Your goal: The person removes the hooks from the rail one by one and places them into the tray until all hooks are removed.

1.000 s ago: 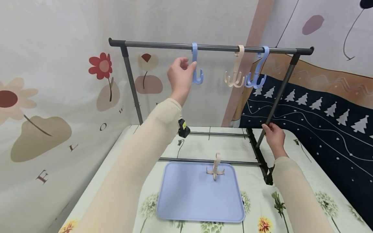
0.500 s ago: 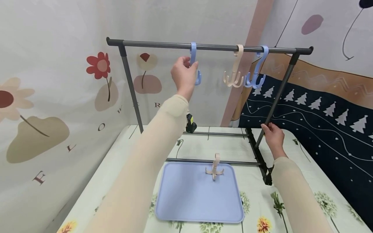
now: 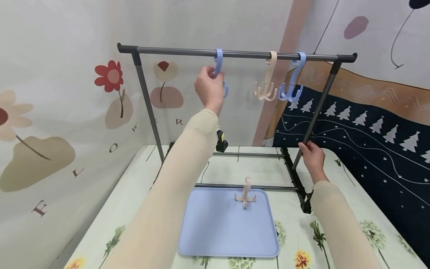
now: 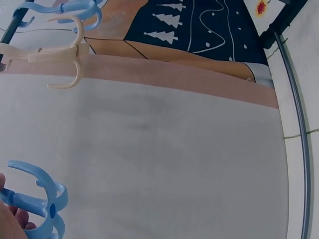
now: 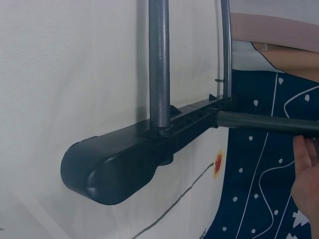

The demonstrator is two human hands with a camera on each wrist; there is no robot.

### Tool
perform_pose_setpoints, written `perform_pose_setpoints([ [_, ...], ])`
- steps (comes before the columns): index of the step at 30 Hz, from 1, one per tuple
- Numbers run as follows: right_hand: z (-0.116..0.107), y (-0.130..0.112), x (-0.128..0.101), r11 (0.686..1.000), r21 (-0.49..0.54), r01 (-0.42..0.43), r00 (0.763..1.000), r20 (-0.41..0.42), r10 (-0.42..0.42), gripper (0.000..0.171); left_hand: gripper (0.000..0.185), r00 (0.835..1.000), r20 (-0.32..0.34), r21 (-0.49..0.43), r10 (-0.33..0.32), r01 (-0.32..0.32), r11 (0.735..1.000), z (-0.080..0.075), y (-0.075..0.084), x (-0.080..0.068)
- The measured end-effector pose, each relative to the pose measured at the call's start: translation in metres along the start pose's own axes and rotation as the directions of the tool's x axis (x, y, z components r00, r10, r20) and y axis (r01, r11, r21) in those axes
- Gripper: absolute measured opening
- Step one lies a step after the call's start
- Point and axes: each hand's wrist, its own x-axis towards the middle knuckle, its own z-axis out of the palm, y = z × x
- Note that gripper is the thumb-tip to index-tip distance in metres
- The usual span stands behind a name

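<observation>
A grey clothes rack (image 3: 235, 54) stands on the bed. My left hand (image 3: 212, 77) is raised to its top bar and grips the stem of a blue multi-prong hook (image 3: 218, 61) that hangs there; the prongs (image 4: 37, 201) show beside my fingers (image 4: 11, 219) in the left wrist view. Further right on the bar hang a beige hook (image 3: 266, 89) and a second blue hook (image 3: 290, 91). Another beige hook (image 3: 246, 194) lies on a light blue tray (image 3: 218, 231). My right hand (image 3: 308, 150) holds the rack's right post (image 3: 315, 112) low down.
The rack's black foot (image 5: 124, 159) and lower rails (image 3: 245, 186) rest on the flowered sheet (image 3: 336, 228). A flower-print wall hanging (image 3: 67, 112) is to the left and behind. A dark blue tree-pattern cloth (image 3: 369, 142) lies at the right.
My left hand has closed further round the blue hook's stem and now covers most of its prongs. The right hand stays on the post. The view has shifted slightly.
</observation>
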Motion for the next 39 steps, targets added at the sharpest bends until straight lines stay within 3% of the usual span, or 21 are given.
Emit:
perform_pose_setpoints([
  [29,0.000,0.001,0.001,1.000,-0.004,0.007,1.000,0.000,-0.007,0.057,0.015,0.997,-0.017,0.028,0.076,-0.076,0.997,0.002,-0.004,-0.004],
  [39,0.000,0.001,0.000,1.000,-0.010,0.007,1.000,-0.001,-0.007,0.058,0.013,0.994,-0.011,0.080,0.106,-0.104,0.991,-0.004,0.017,0.010],
])
